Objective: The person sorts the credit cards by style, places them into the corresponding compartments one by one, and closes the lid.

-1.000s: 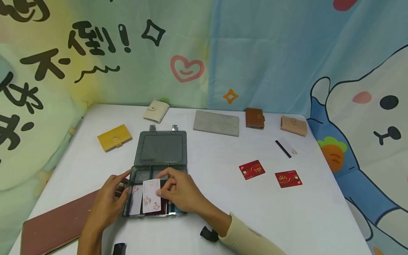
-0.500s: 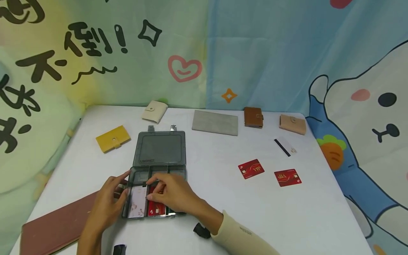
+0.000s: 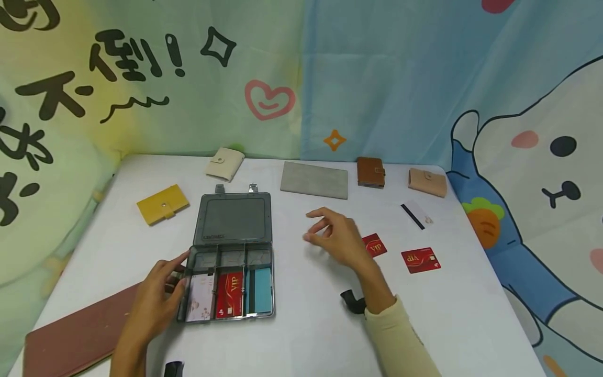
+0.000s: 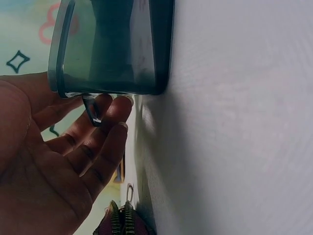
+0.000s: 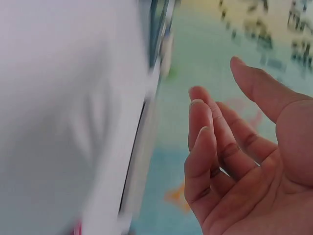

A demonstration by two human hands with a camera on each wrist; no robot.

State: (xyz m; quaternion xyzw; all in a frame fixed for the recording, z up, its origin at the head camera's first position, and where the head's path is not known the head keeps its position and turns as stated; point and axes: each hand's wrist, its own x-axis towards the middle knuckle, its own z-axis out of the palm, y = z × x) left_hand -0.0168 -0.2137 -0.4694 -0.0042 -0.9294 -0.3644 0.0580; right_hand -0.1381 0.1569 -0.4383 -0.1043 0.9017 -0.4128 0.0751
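Note:
A grey see-through plastic box point(image 3: 233, 219) stands with its lid laid back on the white table. Its front compartments hold a white flowered card point(image 3: 200, 298), a red VIP card point(image 3: 229, 295) and a blue card point(image 3: 264, 289) with a dark stripe. My left hand point(image 3: 153, 296) touches the box's left side, its fingers fairly straight by a latch point(image 4: 92, 110) in the left wrist view. My right hand point(image 3: 338, 238) hovers right of the box, fingers loosely bent and holding nothing. It partly covers a red VIP card point(image 3: 375, 245); another red VIP card point(image 3: 421, 260) lies further right.
A pale card with a black stripe point(image 3: 413, 217) lies at the right. Along the back are a cream wallet point(image 3: 225, 164), grey flat case point(image 3: 314, 180), brown wallet point(image 3: 370, 172) and tan wallet point(image 3: 426, 182). A yellow wallet point(image 3: 163, 204) and reddish-brown folder point(image 3: 77, 330) lie left.
The flowered card has gone from my right hand's pinch into the left front compartment. My right hand has left the box and moved right. My left hand has stayed at the box.

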